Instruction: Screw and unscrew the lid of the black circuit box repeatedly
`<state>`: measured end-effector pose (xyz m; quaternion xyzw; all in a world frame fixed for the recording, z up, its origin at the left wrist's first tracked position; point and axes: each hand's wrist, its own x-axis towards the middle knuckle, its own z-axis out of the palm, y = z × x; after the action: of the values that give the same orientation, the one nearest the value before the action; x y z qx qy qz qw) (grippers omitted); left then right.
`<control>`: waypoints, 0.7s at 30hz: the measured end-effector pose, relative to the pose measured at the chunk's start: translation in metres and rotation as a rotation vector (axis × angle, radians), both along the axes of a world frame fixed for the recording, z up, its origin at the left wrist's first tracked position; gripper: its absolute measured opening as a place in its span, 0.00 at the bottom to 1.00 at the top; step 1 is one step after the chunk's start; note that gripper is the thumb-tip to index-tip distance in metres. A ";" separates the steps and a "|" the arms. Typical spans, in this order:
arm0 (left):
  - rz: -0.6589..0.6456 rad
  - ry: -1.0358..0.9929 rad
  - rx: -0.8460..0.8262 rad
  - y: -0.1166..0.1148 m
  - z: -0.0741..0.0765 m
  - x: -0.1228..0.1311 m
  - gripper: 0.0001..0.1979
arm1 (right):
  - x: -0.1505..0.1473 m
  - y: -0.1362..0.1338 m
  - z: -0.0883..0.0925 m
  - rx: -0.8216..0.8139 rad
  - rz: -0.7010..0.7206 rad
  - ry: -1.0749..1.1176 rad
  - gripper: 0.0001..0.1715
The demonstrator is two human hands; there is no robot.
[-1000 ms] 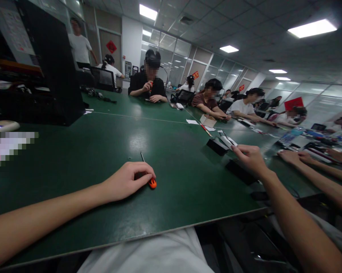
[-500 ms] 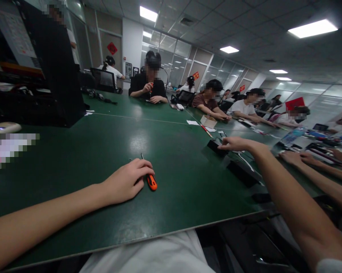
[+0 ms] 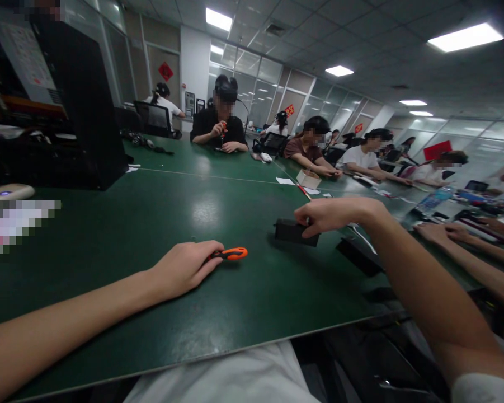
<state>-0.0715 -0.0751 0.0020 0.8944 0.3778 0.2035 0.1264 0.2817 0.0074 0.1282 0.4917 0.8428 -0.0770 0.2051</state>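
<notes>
My left hand [image 3: 195,262] is closed round a screwdriver [image 3: 235,253], whose orange and black handle sticks out to the right past the fingers. Its shaft is hidden by the hand. To the right, my right hand [image 3: 325,215] grips a black rectangular box [image 3: 296,232] by its top edge, fingers bent over it. The box seems to hang slightly above the green table [image 3: 151,330], with a dark shadow under it. Right of that hand lies a second black box-like piece [image 3: 359,256], near a white cable [image 3: 364,238].
A black computer case [image 3: 81,106] stands open at the left, with a pale device [image 3: 9,192] in front. Farther back are a small cardboard box [image 3: 309,179], papers [image 3: 285,181] and a plastic bottle [image 3: 434,198]. Co-workers sit across and along the right; a neighbour's hands [image 3: 438,230] rest close by.
My right hand has lifted the black box and carried it left, toward the middle. My left hand has closed on the screwdriver and turned it, so its handle points right.
</notes>
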 end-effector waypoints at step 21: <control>0.125 -0.479 0.041 -0.001 0.006 -0.001 0.14 | -0.141 -0.054 -0.009 0.204 0.556 0.531 0.17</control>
<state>-0.0729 -0.0766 0.0075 0.7978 0.3875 0.4248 0.1815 0.1406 -0.0465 0.1187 0.2257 0.9707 -0.0590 -0.0566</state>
